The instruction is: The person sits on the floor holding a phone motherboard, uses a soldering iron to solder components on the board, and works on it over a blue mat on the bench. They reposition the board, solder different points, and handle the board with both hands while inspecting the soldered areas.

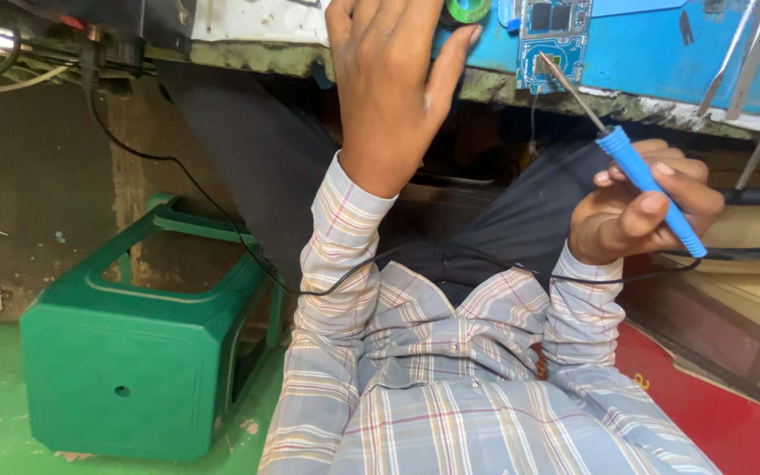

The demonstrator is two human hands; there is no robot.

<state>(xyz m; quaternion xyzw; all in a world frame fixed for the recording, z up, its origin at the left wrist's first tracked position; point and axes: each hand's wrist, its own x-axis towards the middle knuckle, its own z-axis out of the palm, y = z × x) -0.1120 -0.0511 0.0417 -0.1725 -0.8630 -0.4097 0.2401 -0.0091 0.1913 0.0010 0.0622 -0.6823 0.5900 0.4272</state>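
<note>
Holding a blue-handled soldering iron pen-fashion, the right hand has its grip closed round the handle, metal tip aimed toward 11 o'clock at a small blue circuit board on the blue mat of the counter. Left hand at 12 o'clock: fingers loosely spread, grip empty, fingertips beside a green roll. Judgement: a steady wrist and tip-only contact on the board would serve best. Black cord trails across the lap. Green plastic stool at 8 o'clock; hollow, contents not visible.
</note>
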